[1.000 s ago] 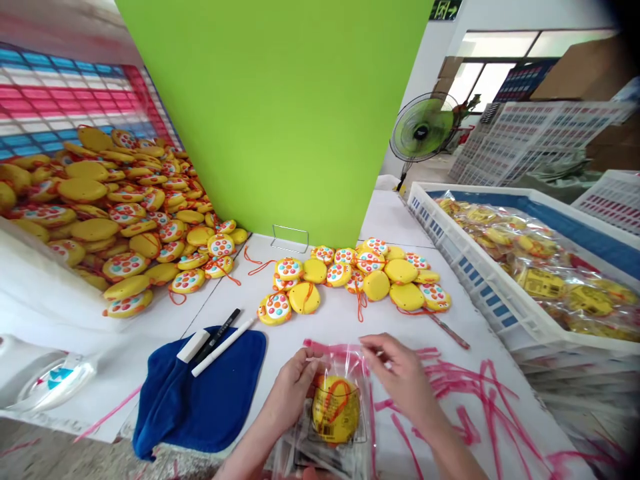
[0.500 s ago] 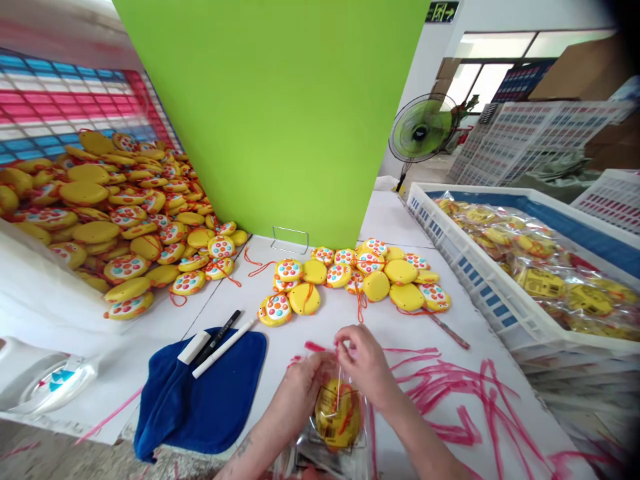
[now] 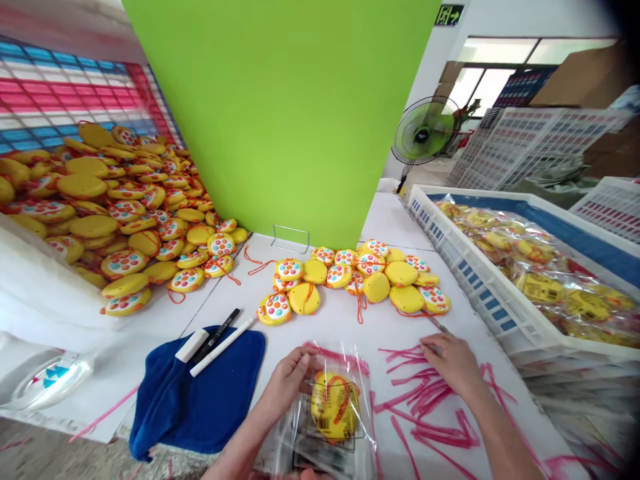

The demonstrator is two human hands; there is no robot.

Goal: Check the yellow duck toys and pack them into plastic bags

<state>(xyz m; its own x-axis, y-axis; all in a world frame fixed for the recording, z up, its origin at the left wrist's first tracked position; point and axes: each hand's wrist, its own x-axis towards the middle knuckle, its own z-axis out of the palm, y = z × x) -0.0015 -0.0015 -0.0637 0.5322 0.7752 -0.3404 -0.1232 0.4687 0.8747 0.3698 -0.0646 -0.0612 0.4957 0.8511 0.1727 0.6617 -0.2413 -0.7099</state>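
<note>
A clear plastic bag [image 3: 334,400] with a pink strip along its top lies at the table's near edge on a stack of more bags. Inside it sits a yellow round toy [image 3: 334,407] with an orange cord and a barcode label. My left hand [image 3: 289,379] pinches the bag's upper left corner. My right hand [image 3: 450,361] rests palm down, fingers curled, on a scatter of pink strips [image 3: 425,400] to the bag's right. Whether it holds a strip I cannot make out.
Loose yellow toys [image 3: 360,277] lie mid-table, with a big heap [image 3: 110,207] at the left. A white crate [image 3: 480,293] of bagged toys stands at the right. A blue cloth [image 3: 200,390] carries a marker, a white pen and an eraser. A green panel and fan stand behind.
My right hand left the bag's top and moved right onto the pink strips. The left hand stayed on the bag's corner.
</note>
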